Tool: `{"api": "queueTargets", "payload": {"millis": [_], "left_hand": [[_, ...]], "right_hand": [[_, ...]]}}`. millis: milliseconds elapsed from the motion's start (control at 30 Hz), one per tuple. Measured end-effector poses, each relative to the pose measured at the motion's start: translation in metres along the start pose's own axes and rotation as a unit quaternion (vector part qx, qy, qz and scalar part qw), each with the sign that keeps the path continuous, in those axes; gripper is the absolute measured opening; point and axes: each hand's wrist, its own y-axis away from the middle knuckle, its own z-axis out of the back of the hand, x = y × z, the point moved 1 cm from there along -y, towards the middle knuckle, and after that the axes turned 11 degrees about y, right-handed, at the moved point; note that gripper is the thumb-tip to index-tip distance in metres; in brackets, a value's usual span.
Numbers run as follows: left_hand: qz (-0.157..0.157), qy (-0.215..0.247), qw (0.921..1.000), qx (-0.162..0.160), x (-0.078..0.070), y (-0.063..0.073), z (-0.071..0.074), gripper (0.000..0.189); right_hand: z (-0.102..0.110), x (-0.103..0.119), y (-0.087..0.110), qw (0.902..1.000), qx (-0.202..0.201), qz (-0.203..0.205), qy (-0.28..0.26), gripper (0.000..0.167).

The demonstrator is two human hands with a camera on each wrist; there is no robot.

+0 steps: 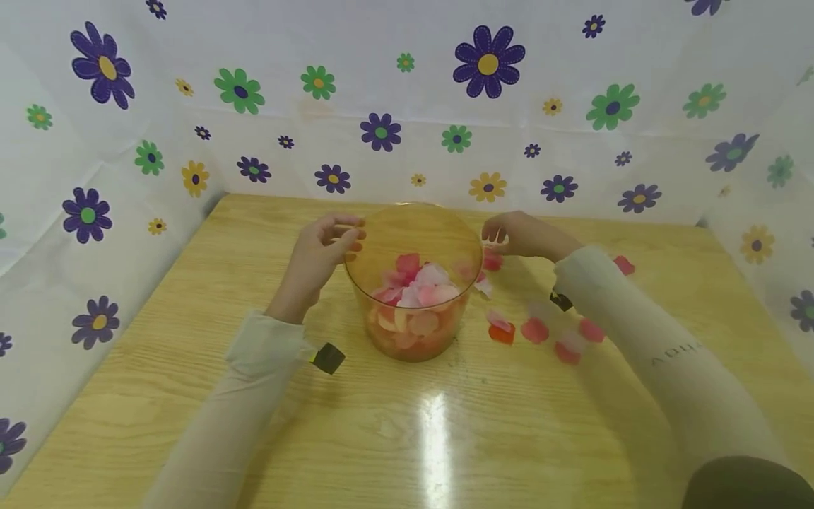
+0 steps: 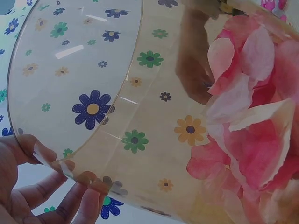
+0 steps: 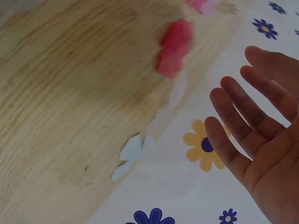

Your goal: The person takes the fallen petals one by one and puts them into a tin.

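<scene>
A see-through amber plastic bucket (image 1: pixel 413 332) stands upright on the table, with pink, white and red artificial petals (image 1: pixel 420 283) inside. At its left side is my left hand (image 1: pixel 321 251); its spread, slightly bent fingers (image 2: pixel 67 200) touch the outside wall near the rim, and no pinch on the rim shows. My right hand (image 1: pixel 524 237) hovers just right of the bucket, over petals on the table. In the right wrist view its loosely bent fingers (image 3: pixel 233 126) are apart and hold nothing. A red petal (image 3: pixel 175 49) lies on the wood near it.
Loose petals (image 1: pixel 535 330) are scattered on the wooden table (image 1: pixel 381 438), right of the bucket and under my right forearm. A white cloth (image 1: pixel 407 166) printed with flowers hangs behind the table and along both sides.
</scene>
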Motion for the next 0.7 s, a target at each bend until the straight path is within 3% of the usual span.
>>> {"api": "queueTargets", "payload": {"millis": [167,533,700], "left_hand": [[0.004,0.004,1.0000,0.004,0.002,0.000,-0.001,0.033],[0.005,-0.005,1.0000,0.000,-0.001,0.001,-0.001,0.034],[0.007,-0.004,1.0000,-0.002,-0.001,0.001,0.001,0.033]], "right_hand": [[-0.020,-0.004,-0.006,0.9985,0.042,0.008,0.035,0.033],[-0.034,-0.006,-0.010,0.9967,0.039,0.005,0.071,0.033],[-0.034,-0.005,-0.009,0.9965,0.030,0.022,0.074,0.025]]}}
